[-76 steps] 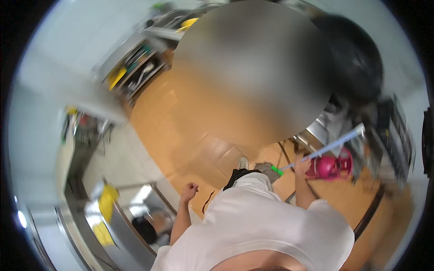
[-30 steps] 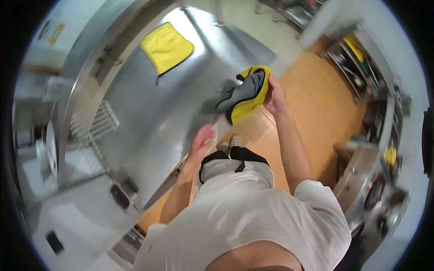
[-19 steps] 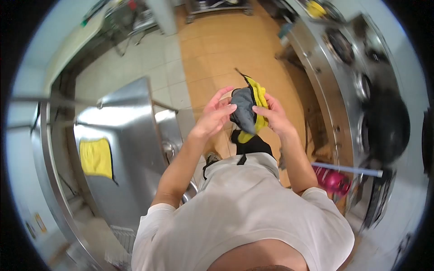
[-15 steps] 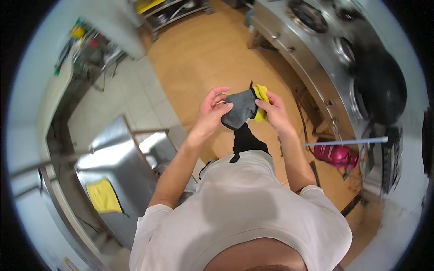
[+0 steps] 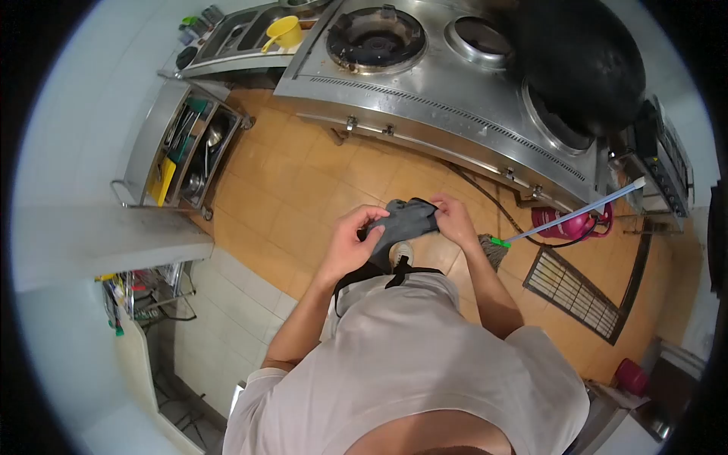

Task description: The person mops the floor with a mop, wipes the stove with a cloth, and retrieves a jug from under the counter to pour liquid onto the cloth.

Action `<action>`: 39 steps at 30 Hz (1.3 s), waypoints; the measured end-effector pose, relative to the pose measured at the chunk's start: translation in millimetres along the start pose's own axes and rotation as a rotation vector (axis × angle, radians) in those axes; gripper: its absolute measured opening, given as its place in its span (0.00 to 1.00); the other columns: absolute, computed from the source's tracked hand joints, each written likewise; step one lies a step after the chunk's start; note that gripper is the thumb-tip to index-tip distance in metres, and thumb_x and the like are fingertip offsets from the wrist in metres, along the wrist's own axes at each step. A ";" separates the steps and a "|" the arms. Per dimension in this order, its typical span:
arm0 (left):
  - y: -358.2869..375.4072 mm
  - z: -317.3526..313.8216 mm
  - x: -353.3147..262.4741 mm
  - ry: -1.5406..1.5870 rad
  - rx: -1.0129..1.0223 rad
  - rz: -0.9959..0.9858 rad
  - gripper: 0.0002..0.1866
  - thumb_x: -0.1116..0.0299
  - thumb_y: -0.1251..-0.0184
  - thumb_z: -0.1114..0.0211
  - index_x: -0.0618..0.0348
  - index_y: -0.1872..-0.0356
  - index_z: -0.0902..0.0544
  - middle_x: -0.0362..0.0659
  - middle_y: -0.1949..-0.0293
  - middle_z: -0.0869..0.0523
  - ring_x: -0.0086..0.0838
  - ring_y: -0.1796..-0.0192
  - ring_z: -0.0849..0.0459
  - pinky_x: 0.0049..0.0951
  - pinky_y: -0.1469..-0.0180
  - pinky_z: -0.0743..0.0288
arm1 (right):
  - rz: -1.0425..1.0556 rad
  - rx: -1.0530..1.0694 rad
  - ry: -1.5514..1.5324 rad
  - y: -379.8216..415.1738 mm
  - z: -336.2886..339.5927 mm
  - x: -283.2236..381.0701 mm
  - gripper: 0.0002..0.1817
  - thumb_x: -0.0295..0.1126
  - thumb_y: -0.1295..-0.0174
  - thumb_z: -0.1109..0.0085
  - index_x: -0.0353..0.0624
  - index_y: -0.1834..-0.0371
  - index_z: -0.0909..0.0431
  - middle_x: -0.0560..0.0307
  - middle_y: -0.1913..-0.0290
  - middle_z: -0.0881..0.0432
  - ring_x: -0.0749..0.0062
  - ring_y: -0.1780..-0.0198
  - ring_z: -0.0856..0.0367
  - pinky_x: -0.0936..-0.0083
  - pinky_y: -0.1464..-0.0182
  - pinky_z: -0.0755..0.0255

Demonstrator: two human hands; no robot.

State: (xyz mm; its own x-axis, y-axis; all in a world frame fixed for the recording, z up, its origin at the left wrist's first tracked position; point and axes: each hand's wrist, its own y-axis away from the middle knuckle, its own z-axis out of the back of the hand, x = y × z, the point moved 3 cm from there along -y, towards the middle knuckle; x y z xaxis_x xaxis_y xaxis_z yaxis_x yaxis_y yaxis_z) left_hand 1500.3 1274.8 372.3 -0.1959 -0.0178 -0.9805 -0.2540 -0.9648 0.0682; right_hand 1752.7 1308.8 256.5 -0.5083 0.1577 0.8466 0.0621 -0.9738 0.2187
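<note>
A grey cloth with dark edging is bunched between my two hands, in front of my waist. My left hand grips its left end, thumb on top and fingers curled behind. Pinched in my right hand is the cloth's right edge. Only grey shows on it from here; its underside is hidden. Below the cloth, a shoe stands on the tiled floor.
A steel stove with ring burners and a large black wok spans the far side. Left stands a wheeled cart with utensils. A mop, pink gas cylinder and floor grate lie right. A yellow dipper sits by the sink.
My view has swung left to right, toward the stove, and the metal table with a yellow cloth has left sight. The yellow part of the held cloth no longer shows.
</note>
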 end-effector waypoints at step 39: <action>-56.6 235.0 289.7 -0.871 0.681 1.129 0.17 0.64 0.31 0.47 0.61 0.49 0.18 0.50 0.61 0.12 0.34 0.59 0.15 0.35 0.55 0.22 | -0.117 -0.562 0.792 -215.4 144.2 -153.3 0.30 0.46 0.35 0.50 0.48 0.31 0.33 0.50 0.30 0.34 0.43 0.27 0.45 0.37 0.30 0.51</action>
State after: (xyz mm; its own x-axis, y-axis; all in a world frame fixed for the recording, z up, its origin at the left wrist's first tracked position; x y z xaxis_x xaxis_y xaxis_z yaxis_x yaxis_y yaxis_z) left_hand 1235.4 1385.9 127.7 -0.9719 -0.2348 0.0164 0.0792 -0.2609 0.9621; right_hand 1941.1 1518.0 149.6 -0.9278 0.3024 0.2184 -0.3392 -0.9275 -0.1569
